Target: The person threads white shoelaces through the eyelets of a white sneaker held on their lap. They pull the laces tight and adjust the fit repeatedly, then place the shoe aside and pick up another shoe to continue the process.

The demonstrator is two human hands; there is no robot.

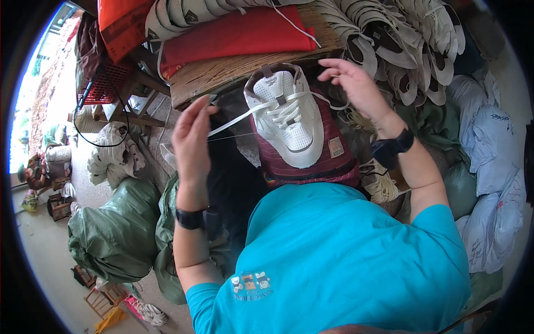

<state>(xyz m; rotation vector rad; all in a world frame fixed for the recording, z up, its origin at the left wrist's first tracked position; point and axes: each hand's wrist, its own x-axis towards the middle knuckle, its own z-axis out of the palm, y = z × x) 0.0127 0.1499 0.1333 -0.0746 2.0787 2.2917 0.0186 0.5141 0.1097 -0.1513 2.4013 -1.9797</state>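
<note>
A white and beige sneaker (289, 119) lies on a maroon striped cloth (311, 173) over my lap, its toe toward me. White shoelace (233, 122) crosses its tongue through the eyelets. To the left, the lace runs straight into my left hand (192, 133), which is closed on it; a small grey thing, too small to name, shows at the fingertips. A thin thread also stretches from the shoe toward this hand. My right hand (356, 89) is raised beyond the shoe's right side, fingers stretched and apart. The other lace end (334, 104) curves loosely below it.
A wooden bench (256, 53) with a red sheet (239, 39) and stacked shoe uppers (189, 16) stands ahead. More uppers (400, 44) hang at the right. Green sacks (117, 234) lie at the left, white sacks (495, 150) at the right. A lace bundle (381, 186) is beside my lap.
</note>
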